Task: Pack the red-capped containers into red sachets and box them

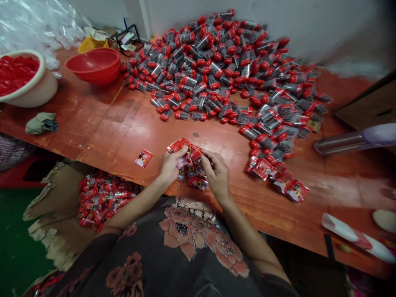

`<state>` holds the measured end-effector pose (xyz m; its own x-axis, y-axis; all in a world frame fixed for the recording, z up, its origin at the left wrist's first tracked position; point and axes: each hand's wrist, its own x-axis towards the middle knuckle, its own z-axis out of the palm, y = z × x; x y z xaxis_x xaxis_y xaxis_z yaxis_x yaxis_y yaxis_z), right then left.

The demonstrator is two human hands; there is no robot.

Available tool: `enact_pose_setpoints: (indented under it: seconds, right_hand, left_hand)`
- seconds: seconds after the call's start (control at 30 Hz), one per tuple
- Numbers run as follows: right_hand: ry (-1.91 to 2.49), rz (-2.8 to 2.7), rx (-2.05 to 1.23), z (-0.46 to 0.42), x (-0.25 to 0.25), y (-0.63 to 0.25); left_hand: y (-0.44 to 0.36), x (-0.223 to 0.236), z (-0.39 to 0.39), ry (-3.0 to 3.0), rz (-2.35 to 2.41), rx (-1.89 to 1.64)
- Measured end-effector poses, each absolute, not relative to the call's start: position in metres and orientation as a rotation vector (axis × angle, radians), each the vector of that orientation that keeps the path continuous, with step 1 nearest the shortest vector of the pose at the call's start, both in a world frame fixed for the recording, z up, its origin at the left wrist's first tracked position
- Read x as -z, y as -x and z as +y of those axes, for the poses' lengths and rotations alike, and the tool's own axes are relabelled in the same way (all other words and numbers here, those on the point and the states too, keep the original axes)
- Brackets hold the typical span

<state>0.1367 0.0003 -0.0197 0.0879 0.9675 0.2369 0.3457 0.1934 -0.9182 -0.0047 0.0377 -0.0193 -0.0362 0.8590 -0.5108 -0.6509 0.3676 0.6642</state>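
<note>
My left hand (170, 166) is closed around a fanned bunch of small red printed plastic packets (193, 152), its thumb lying on top. At the right edge of the same bunch, the thumb and fingers of my right hand (217, 172) pinch a packet. More of these packets (198, 182) show on the table below and between my hands; where the held ones end is hard to see. One flat packet (143, 158) lies apart to the left. Several others lie in a strip (289, 187) to the right, beside small clear tubes with red caps (268, 141).
A large heap of red-capped tubes (213, 70) covers the back of the table (133, 119). At left stand a red bowl (94, 66) and a white tub (46, 84) of red caps. Below the edge, an open carton (58, 210) holds wrapped red pieces (102, 198). A clear cylinder (340, 142) lies right.
</note>
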Motion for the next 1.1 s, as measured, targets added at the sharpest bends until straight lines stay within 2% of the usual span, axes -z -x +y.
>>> enact_pose_setpoints:
  seconds: [0.33, 0.53, 0.7, 1.1]
  right_hand:
    - [1.286, -1.481, -0.857, -0.003, 0.011, -0.146]
    - [1.319, -1.322, -0.936, -0.011, 0.020, -0.143]
    - [1.252, -1.485, -1.043, -0.009, 0.015, -0.145]
    - [1.331, -1.190, -0.971, -0.022, 0.027, -0.129]
  left_hand:
    - [-0.001, 0.007, 0.026, -0.501, 0.959, -1.233]
    - [0.000, 0.002, 0.021, -0.522, 0.960, -1.173]
    - [0.005, 0.000, 0.023, -0.515, 0.970, -1.176]
    - [0.005, -0.003, 0.020, -0.572, 0.986, -1.106]
